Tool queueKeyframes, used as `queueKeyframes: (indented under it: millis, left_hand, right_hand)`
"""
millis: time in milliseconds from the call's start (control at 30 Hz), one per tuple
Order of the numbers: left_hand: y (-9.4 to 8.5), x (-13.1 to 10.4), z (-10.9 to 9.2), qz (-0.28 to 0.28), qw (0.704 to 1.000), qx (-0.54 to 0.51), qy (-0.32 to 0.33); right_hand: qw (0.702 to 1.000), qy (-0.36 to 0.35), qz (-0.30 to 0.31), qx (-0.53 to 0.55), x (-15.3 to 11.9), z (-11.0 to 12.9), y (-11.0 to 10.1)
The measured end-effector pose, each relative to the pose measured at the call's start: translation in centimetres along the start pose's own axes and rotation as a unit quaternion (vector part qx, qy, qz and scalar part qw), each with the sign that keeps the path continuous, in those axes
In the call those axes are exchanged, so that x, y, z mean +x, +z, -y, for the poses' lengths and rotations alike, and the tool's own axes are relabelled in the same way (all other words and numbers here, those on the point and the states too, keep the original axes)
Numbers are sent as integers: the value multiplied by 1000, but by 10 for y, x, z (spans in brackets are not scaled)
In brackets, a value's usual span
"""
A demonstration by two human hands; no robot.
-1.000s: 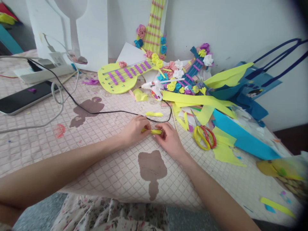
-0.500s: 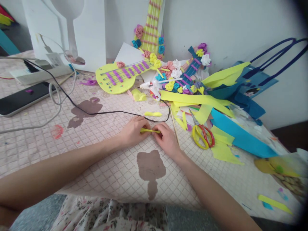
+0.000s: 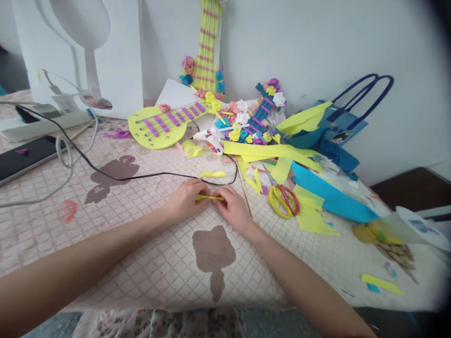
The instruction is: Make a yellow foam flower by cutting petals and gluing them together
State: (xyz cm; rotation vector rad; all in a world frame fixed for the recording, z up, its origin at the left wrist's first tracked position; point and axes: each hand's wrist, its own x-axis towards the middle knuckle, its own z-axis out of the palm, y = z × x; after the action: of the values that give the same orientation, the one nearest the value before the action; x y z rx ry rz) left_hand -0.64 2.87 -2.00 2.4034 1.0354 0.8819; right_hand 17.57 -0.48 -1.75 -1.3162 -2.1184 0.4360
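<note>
A short yellow paper strip is stretched between my two hands above the patterned tablecloth. My left hand is closed on its left end, and my right hand pinches its right end. The fingertips of both hands are close together. Just beyond them lies another small yellow paper piece, beside a black cord. Scissors with yellow and red handles rest to the right of my right hand. A white glue gun lies farther back.
Yellow and blue paper guitars and paper flowers are at the back. A phone and power strip sit left. Yellow and blue paper and a blue bag are right.
The camera view has shifted slightly right and upward. Both hands keep hold of the yellow strip, in nearly the same pose.
</note>
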Motion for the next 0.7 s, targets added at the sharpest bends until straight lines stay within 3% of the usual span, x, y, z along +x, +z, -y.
queueKeyframes:
  millis: [467, 567, 700]
  left_hand:
    - [-4, 1, -4, 8, 998, -36, -42]
    - [-7, 1, -4, 9, 996, -46, -77]
    - [-7, 1, -3, 15, 994, -61, -93]
  right_hand:
    - [999, -10, -4, 49, 1, 1, -10]
    - [998, 14, -47, 29, 4, -9, -32]
    - [978, 82, -176, -77, 3, -46, -85]
